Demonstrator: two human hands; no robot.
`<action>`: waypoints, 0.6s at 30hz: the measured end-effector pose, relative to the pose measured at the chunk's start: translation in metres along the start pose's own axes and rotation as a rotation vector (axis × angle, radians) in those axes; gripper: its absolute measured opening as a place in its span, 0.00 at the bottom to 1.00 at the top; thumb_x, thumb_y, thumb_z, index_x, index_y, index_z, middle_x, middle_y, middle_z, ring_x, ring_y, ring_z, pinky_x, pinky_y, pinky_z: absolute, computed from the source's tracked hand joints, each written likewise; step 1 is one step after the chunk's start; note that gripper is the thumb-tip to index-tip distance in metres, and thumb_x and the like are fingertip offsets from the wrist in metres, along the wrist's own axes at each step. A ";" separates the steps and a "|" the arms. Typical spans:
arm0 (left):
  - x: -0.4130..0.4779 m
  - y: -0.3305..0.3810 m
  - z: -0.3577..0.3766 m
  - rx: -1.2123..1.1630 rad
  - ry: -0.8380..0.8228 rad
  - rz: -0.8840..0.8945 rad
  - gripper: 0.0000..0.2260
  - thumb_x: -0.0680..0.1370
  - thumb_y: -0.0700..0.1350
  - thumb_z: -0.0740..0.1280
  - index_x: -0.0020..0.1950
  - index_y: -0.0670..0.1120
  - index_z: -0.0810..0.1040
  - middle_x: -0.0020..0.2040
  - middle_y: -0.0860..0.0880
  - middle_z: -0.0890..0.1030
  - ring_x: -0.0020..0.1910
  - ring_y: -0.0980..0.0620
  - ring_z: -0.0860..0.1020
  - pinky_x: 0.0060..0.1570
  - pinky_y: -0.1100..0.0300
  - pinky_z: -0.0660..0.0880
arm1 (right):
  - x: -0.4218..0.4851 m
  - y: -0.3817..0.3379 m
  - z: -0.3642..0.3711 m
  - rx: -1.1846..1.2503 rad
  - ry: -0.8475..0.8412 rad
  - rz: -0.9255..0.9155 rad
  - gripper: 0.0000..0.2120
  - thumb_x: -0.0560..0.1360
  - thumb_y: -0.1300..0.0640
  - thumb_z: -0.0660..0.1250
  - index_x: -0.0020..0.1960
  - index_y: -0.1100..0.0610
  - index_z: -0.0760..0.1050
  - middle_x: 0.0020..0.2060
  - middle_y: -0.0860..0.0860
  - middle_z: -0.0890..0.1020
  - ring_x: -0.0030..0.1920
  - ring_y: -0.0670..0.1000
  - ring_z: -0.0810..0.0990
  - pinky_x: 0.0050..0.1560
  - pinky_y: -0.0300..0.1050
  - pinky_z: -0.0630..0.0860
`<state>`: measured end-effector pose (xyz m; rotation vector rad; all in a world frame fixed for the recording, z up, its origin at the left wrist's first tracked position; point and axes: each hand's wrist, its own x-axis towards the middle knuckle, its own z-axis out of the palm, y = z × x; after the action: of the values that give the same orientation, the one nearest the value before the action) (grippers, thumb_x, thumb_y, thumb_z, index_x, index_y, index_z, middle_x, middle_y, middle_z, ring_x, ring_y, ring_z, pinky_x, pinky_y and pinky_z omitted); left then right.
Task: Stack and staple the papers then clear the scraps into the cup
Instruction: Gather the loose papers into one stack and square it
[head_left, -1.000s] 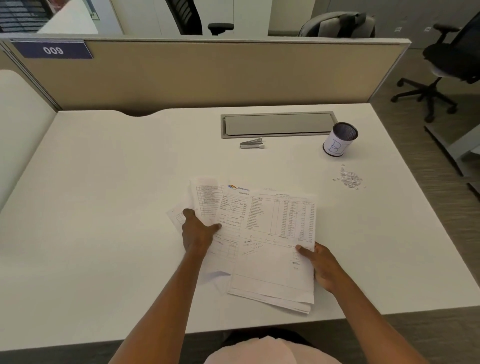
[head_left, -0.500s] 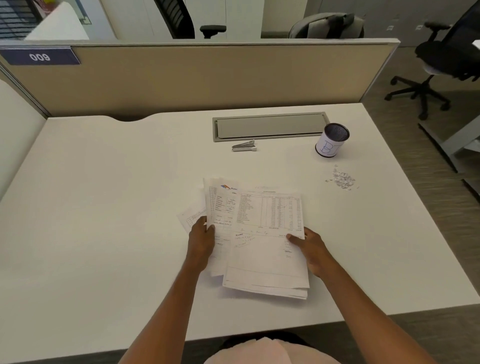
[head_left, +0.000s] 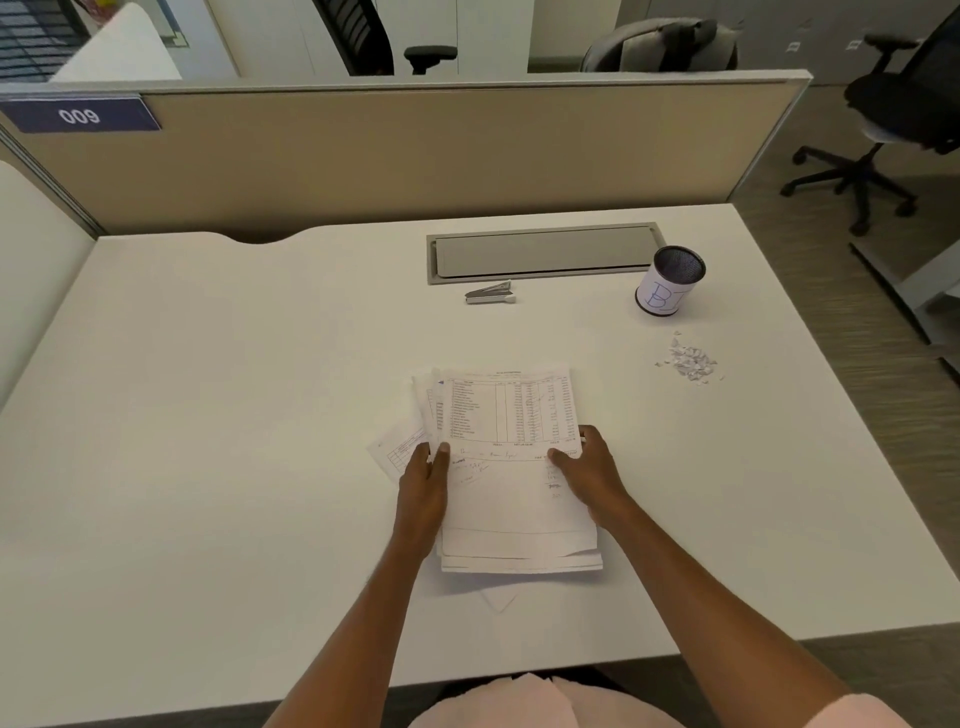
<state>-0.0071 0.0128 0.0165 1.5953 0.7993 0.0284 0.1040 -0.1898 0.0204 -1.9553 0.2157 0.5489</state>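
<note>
Stacking underway: left hand (head_left: 423, 486) and right hand (head_left: 589, 475) pinch the uneven papers (head_left: 511, 415) between their fingers; next, likely the stapler (head_left: 491, 294) beyond them.

the stack of papers (head_left: 511, 467) lies on the desk (head_left: 208, 415); behind the papers sits the stapler (head_left: 490, 294); right of the stapler stands the cup (head_left: 669, 280), scraps (head_left: 688, 359) just before it.

I'm reading "009" on the blue plate (head_left: 78, 115) on the divider (head_left: 415, 150) and a handwritten "B" (next letter unclear) on the cup (head_left: 667, 283); print on the papers (head_left: 514, 410) is staying illegible.
</note>
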 end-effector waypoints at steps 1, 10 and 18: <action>0.001 0.000 0.001 0.003 -0.016 0.005 0.12 0.87 0.51 0.64 0.68 0.49 0.77 0.67 0.53 0.83 0.63 0.49 0.83 0.65 0.45 0.81 | 0.000 -0.001 0.000 -0.019 -0.015 -0.012 0.21 0.79 0.61 0.70 0.70 0.59 0.70 0.63 0.53 0.80 0.56 0.51 0.79 0.52 0.42 0.75; 0.011 -0.010 -0.004 -0.121 -0.034 -0.045 0.13 0.87 0.40 0.62 0.70 0.48 0.79 0.66 0.51 0.85 0.64 0.48 0.83 0.69 0.44 0.78 | 0.011 -0.008 -0.022 -0.076 -0.028 -0.092 0.36 0.74 0.51 0.77 0.77 0.56 0.66 0.67 0.51 0.75 0.63 0.51 0.76 0.63 0.45 0.74; 0.005 -0.004 -0.001 -0.325 -0.152 0.005 0.17 0.87 0.41 0.61 0.75 0.51 0.77 0.71 0.52 0.83 0.70 0.47 0.81 0.69 0.46 0.78 | 0.013 -0.014 -0.046 0.382 -0.354 0.084 0.21 0.79 0.55 0.72 0.70 0.58 0.76 0.62 0.54 0.86 0.61 0.56 0.85 0.64 0.57 0.80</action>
<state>-0.0054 0.0157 0.0114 1.2751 0.6365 0.0384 0.1334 -0.2236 0.0419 -1.4589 0.1643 0.8329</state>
